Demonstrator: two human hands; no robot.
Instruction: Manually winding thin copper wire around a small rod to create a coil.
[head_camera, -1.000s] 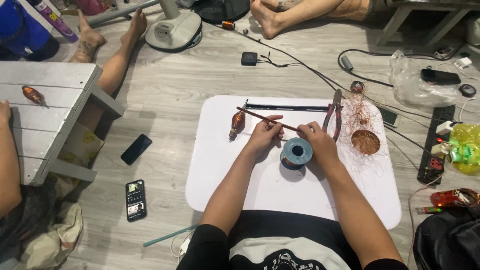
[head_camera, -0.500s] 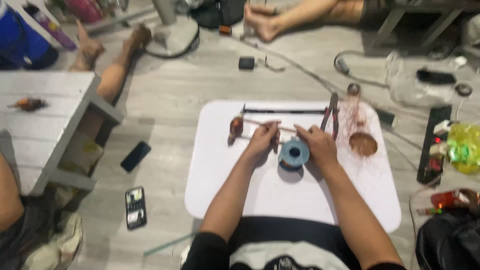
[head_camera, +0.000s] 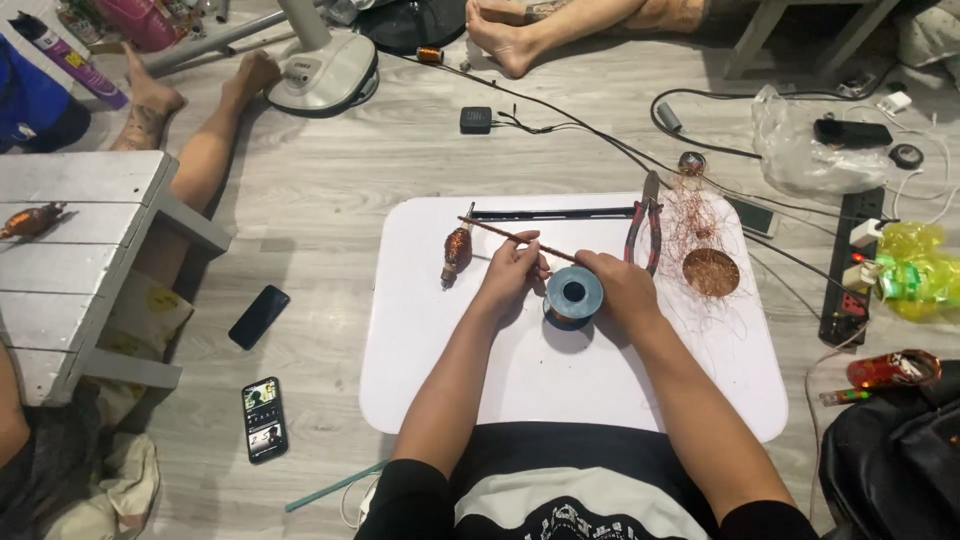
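On a white board (head_camera: 520, 385) my left hand (head_camera: 513, 268) pinches a thin copper-coloured rod (head_camera: 495, 233) that slants up to the left. My right hand (head_camera: 622, 285) grips the same rod at its lower right end and rests against a round spool (head_camera: 573, 296) with a dark hole in its middle. A small copper-wound rotor (head_camera: 456, 250) on a shaft lies just left of my left hand. Red-handled pliers (head_camera: 645, 230) lie above my right hand.
A tangle of copper wire (head_camera: 705, 250) sits at the board's right. A black bar (head_camera: 550, 213) lies along its far edge. Two phones (head_camera: 262, 375) lie on the floor left, by a white slatted bench (head_camera: 70, 260). Other people's legs, a fan base (head_camera: 325, 68), cables and a power strip (head_camera: 858, 270) surround.
The view has shifted and sharpened after a blurred moment. My hands stay at the spool, still holding the rod; little else has moved.
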